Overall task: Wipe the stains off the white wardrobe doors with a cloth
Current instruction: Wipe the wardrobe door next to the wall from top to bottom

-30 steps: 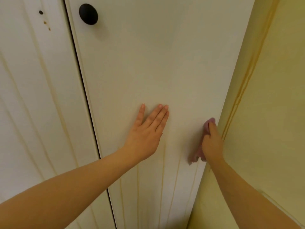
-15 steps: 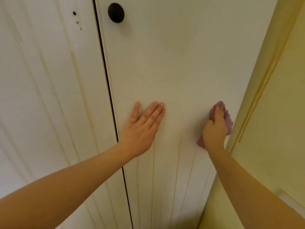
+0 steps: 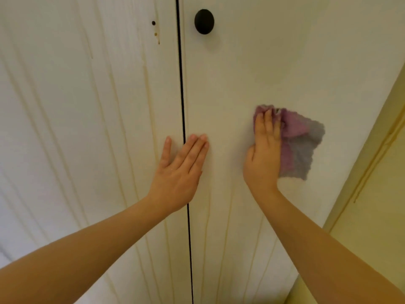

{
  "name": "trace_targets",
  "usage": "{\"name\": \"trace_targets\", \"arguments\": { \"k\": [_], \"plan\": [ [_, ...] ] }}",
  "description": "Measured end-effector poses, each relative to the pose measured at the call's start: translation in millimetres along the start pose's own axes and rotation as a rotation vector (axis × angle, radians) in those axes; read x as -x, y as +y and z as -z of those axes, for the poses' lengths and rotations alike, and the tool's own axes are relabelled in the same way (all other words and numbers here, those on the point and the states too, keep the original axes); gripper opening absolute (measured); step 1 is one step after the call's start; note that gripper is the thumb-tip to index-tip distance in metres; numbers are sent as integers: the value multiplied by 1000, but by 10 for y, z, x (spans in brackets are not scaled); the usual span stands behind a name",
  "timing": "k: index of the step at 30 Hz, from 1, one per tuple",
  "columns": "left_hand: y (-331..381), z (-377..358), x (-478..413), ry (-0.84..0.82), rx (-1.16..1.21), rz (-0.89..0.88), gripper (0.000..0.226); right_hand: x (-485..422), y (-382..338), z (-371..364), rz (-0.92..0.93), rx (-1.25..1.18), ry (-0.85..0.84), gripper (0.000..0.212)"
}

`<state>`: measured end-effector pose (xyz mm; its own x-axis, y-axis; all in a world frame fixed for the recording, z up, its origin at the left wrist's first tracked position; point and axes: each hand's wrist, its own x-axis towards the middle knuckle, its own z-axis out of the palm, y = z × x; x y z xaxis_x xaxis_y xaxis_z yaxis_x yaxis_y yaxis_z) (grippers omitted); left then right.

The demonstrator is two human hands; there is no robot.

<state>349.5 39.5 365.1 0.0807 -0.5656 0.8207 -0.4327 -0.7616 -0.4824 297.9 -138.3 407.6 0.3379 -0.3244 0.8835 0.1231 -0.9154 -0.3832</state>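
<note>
Wiping in progress, head view only: right hand [image 3: 263, 154] lies flat with straight fingers, pressing the purple-grey cloth [image 3: 300, 148] against the right wardrobe door [image 3: 285, 58], mid-panel, below the black knob [image 3: 204, 21]. Flat too is the left hand [image 3: 177, 172], holding nothing, braced across the dark gap [image 3: 181, 84] where the doors meet: thumb on the left wardrobe door [image 3: 76, 106], fingers on the right one. Hands apart. Yellowish drip streaks [image 3: 228, 227] run down the right door beneath the cloth. More cover the left door, plus brown specks [image 3: 157, 38] high up by the gap. Judgement: right door's upper part looks clean, task partway. Next move likely calls for firm strokes over the lower streaks, then the left door. Wardrobe shut; contents hidden.
</note>
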Motion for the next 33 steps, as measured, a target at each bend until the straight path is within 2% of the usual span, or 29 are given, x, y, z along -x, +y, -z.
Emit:
{"name": "trace_targets", "arguments": {
  "k": [3, 5, 6, 8, 9, 10, 13, 15, 17, 18, 20, 21, 22, 23, 24, 25, 26, 28, 30, 33],
  "plan": [
    [-64, 23, 63, 15, -19, 11, 63, 561, -45, -230, 447, 9, -138, 47],
    [-86, 42, 107, 18, -23, 9, 63, 869, 176, -359, 637, 143, -248, 53],
    [-95, 56, 118, 14, -21, 11, 62, 867, 252, -382, 644, 201, -296, 54],
    [-111, 84, 122, -5, -18, 9, 60, 620, 250, -352, 582, 261, -269, 50],
    [-108, 90, 119, -16, -13, 8, 60, 439, 169, -314, 579, 196, -228, 48],
    [-111, 91, 119, -27, -11, 6, 61, 226, 42, -237, 602, 107, -265, 48],
    [-110, 61, 116, -35, -12, 12, 61, -76, -297, -117, 415, -65, -101, 47],
    [-119, 50, 113, -27, -14, 38, 64, 98, -327, -195, 431, -22, -195, 47],
    [-175, 62, 111, -19, -22, 70, 66, 378, -260, -178, 509, 37, -430, 44],
    [-203, 72, 107, -21, -30, 72, 67, 419, -237, -115, 484, 84, -523, 65],
    [-242, 86, 107, -35, -37, 58, 70, 331, -204, 19, 455, 317, -688, 125],
    [-239, 88, 104, -39, -30, 53, 71, 225, -196, 60, 502, 392, -733, 131],
    [-228, 86, 100, -44, -24, 56, 72, 114, -246, 55, 488, 343, -759, 111],
    [-211, 80, 103, -52, -21, 65, 73, 16, -303, 18, 405, 153, -712, 73],
    [-186, 71, 103, -60, -16, 75, 74, -63, -371, 13, 350, 68, -573, 49],
    [-168, 66, 108, -65, -14, 82, 75, -28, -331, -39, 380, 42, -408, 43],
    [-156, 64, 113, -69, -17, 82, 77, 61, -288, -74, 393, 27, -322, 42],
    [-162, 65, 111, -69, -32, 78, 78, 363, -83, -151, 519, 95, -357, 42],
    [-181, 77, 104, -75, -30, 76, 81, 578, 27, -114, 501, 53, -479, 49],
    [-162, 87, 97, -81, -4, 84, 82, 608, 64, -45, 491, 3, -557, 53]
  ]
}}
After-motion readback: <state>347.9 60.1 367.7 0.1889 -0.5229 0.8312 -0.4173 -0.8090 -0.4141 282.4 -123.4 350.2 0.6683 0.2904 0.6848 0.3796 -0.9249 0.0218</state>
